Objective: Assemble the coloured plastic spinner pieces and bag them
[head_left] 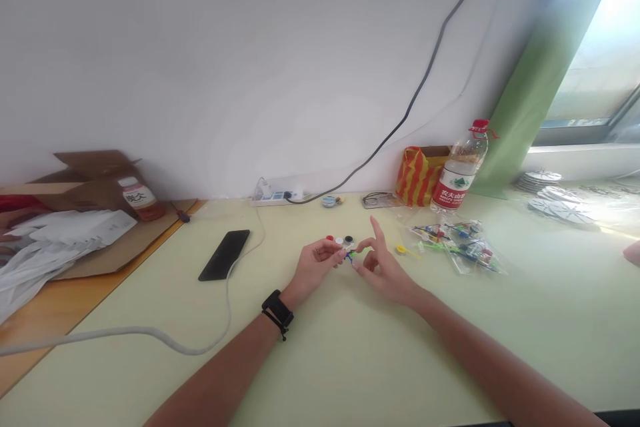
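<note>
The left hand (315,267) pinches a small blue-and-green piece (349,256) from its left, while the right hand (384,270) sits just right of it, whose grip I can't tell.

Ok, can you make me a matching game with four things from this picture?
1. Phone
2. Watch
3. Big bottle
4. Small blue piece

A. Between the left hand and the right hand
B. Beside the striped bag
C. Lying flat on the table
D. Around the left wrist

Right pairs: 1-C, 2-D, 3-B, 4-A
</note>
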`<state>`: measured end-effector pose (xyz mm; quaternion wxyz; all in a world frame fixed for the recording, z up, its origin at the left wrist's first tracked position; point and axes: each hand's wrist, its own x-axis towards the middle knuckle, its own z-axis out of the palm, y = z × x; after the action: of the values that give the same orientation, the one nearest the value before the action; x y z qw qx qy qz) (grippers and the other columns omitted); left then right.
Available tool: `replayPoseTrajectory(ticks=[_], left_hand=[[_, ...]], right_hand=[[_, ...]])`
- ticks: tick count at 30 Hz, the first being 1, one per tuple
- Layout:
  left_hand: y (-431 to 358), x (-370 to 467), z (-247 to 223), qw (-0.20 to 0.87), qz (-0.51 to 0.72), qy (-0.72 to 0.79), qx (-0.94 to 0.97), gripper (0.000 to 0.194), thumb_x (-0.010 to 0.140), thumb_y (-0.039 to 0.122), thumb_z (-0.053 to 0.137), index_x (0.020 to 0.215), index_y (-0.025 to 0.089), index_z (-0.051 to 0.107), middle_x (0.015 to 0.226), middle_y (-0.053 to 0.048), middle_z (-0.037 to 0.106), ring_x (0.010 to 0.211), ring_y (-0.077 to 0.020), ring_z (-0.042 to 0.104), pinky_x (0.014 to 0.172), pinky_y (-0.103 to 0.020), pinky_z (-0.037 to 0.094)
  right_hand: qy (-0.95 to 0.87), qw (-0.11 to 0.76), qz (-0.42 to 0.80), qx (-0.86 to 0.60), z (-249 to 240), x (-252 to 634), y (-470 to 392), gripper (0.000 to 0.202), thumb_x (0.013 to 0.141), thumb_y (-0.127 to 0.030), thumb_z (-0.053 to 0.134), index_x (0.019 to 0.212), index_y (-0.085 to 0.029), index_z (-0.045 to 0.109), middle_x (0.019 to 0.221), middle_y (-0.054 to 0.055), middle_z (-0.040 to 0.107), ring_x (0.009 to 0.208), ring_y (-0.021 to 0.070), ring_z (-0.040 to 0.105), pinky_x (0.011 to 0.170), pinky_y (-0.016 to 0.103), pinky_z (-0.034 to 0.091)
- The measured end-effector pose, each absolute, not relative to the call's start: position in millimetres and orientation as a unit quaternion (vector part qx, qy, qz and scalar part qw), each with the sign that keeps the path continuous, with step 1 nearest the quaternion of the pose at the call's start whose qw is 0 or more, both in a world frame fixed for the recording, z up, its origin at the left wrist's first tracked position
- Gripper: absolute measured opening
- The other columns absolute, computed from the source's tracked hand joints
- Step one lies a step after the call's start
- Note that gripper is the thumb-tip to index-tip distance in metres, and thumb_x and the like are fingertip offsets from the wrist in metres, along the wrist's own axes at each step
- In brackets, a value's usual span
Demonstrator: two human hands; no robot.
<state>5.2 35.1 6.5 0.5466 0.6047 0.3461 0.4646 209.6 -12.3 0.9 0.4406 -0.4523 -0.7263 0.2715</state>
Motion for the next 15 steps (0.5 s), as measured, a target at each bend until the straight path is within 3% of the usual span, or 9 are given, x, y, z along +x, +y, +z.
replayPoseTrajectory(ticks=[2,4,5,8,15], left_hand=[[34.2,6.2,8.1,0.541,0.47,0.35,0.603,0.034,0.073,0.044,0.086,0.087,0.015,0.074,0.079,-0.004,0.072,0.07,-0.0141,0.065,0.067,-0.027,0.054],[33.8,6.9,9.0,0.535,0.476,0.355,0.601,0.033,0.074,0.044,0.085,0.087,0.015,0.074,0.076,-0.004,0.072,0.068,-0.0137,0.063,0.067,-0.027,0.054],[33.8,7.1,9.1,0.534,0.477,0.357,0.6,0.033,0.074,0.043,0.085,0.087,0.015,0.074,0.075,-0.003,0.071,0.068,-0.0134,0.063,0.067,-0.027,0.054],[34.3,7.1,8.5,0.536,0.479,0.36,0.595,0.032,0.074,0.043,0.085,0.087,0.015,0.074,0.079,-0.004,0.072,0.068,-0.0128,0.063,0.067,-0.027,0.054],[32.4,6.8,7.4,0.542,0.462,0.344,0.612,0.032,0.074,0.041,0.086,0.088,0.015,0.074,0.088,-0.006,0.074,0.077,-0.0156,0.067,0.069,-0.027,0.055]], right_hand=[[-0.728,0.42,0.328,-0.431,3.4,208.1,-12.1,0.028,0.094,-0.045,0.057,0.104,-0.022,0.069,0.098,0.004,0.062,0.064,0.0123,0.056,0.057,0.026,0.048],[-0.737,0.375,0.39,-0.406,5.4,206.9,-11.2,0.044,0.096,-0.051,0.054,0.066,-0.019,0.06,0.071,0.0,0.055,0.057,0.0116,0.049,0.054,0.025,0.042],[-0.737,0.357,0.413,-0.399,5.9,206.2,-10.7,0.051,0.096,-0.052,0.053,0.058,-0.019,0.052,0.061,-0.002,0.048,0.053,0.0111,0.045,0.052,0.025,0.038],[-0.722,0.366,0.425,-0.405,4.6,204.3,-9.3,0.049,0.095,-0.053,0.057,0.06,-0.02,0.047,0.057,-0.004,0.042,0.053,0.0105,0.038,0.051,0.024,0.033],[-0.713,0.398,0.417,-0.398,1.3,202.8,-9.0,0.027,0.095,-0.045,0.06,0.09,-0.019,0.063,0.076,-0.001,0.058,0.062,0.0122,0.045,0.056,0.025,0.037]])
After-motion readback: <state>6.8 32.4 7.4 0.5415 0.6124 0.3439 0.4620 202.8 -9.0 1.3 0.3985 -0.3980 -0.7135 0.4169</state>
